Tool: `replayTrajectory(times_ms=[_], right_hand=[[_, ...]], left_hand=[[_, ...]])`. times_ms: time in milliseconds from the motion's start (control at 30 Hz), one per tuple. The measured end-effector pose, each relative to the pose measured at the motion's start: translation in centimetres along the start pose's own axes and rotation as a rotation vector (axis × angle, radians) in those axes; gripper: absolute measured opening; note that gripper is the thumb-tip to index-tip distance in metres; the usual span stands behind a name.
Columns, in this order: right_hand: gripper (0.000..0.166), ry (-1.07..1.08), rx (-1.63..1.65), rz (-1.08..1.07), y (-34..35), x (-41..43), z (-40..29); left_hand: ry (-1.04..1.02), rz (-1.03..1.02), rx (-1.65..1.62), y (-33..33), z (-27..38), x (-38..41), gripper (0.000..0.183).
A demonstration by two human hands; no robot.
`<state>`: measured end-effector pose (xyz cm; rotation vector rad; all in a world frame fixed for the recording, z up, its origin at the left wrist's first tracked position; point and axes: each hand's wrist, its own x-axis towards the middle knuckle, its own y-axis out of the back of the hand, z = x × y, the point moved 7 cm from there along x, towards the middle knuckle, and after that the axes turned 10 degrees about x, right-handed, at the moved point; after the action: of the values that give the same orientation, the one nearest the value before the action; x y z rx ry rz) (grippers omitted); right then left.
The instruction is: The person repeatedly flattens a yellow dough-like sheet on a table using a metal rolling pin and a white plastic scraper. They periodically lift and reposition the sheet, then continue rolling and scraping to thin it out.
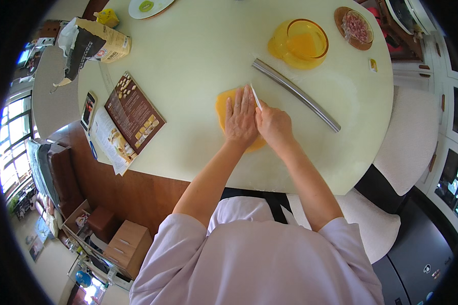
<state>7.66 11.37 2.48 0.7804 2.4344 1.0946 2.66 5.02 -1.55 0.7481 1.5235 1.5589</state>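
A flattened sheet of yellow-orange dough [222, 107] lies on the pale round table [187, 152]. My left hand [241, 116] rests flat on it, palm down, fingers pointing away from me. Close against it, my right hand [273, 122] is closed on a thin white tool [255, 96], perhaps a knife or scraper, its tip beside my left fingertips. Its lower end is hidden in my fist. To the right a metal rolling pin [295, 94] lies diagonally. Beyond it stands an amber glass bowl [307, 44] with yellow dough inside.
An open recipe book [135, 110] and a phone [88, 108] lie at the left, below an opened flour bag [110, 42]. A plate with a kiwi slice [146, 6] is at the far edge. A covered bowl of pinkish filling [357, 26] stands far right. Chairs [412, 141] flank the table.
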Motion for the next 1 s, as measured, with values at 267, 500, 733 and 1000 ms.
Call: replayTrajectory(times_ms=[267, 500, 733, 1000], right_hand=[[0.018, -0.066, 0.015, -0.002, 0.8, -0.3, 0.6], [0.02, 0.013, 0.031, -0.049, 0.9, -0.2, 1.2], [0.021, -0.166, 0.035, -0.114, 1.4, -4.3, 1.8], [0.015, -0.133, 0.086, -0.066, 0.5, -6.0, 1.8]], left_hand=[[0.027, 0.067, -0.099, 0.0, -1.2, -0.8, 0.058], [0.006, 0.099, -0.064, 0.3, -0.9, -0.9, 0.056], [0.012, 0.074, -0.069, 0.1, -0.6, -3.4, 0.057], [-0.012, 0.023, -0.059, -0.4, 0.5, -3.9, 0.056]])
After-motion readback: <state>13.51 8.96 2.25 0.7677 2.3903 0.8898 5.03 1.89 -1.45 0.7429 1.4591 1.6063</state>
